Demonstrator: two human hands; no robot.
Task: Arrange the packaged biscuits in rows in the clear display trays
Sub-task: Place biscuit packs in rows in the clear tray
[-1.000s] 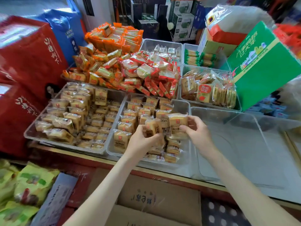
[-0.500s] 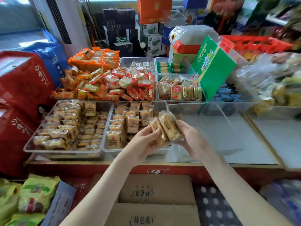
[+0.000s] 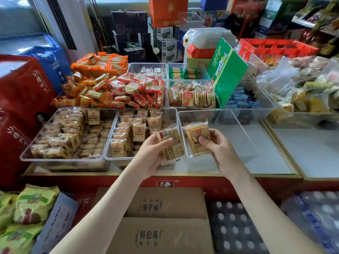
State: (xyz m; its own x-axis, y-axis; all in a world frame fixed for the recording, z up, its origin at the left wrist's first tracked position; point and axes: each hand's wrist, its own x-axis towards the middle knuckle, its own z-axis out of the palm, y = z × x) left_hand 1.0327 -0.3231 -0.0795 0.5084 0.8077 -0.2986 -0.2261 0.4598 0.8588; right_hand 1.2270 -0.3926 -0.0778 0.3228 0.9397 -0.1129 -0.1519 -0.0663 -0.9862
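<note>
While the L tray (image 3: 60, 160) and mid tray (image 3: 121, 159) carry tan clear-wrapped biscuit pkts, some upright in rows, some loose, the left hand (image 3: 152, 154) grips a stack of pkts (image 3: 172, 142), barcode up, over the mid tray's front-R corner. Just beside it, the right hand (image 3: 222, 151) pinches a single pkt (image 3: 197, 136), red logo up, above the R tray (image 3: 238, 129), front-L corner; bare tray floor shows beyond.

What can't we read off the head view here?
All head view:
- Count of packets in the left hand: the stack overlaps and the hand covers part.
- Small print on the packet in the right hand: too small.
- Bagged goods at right edge: blurred.
- Middle tray, near right corner: behind left hand.
</note>
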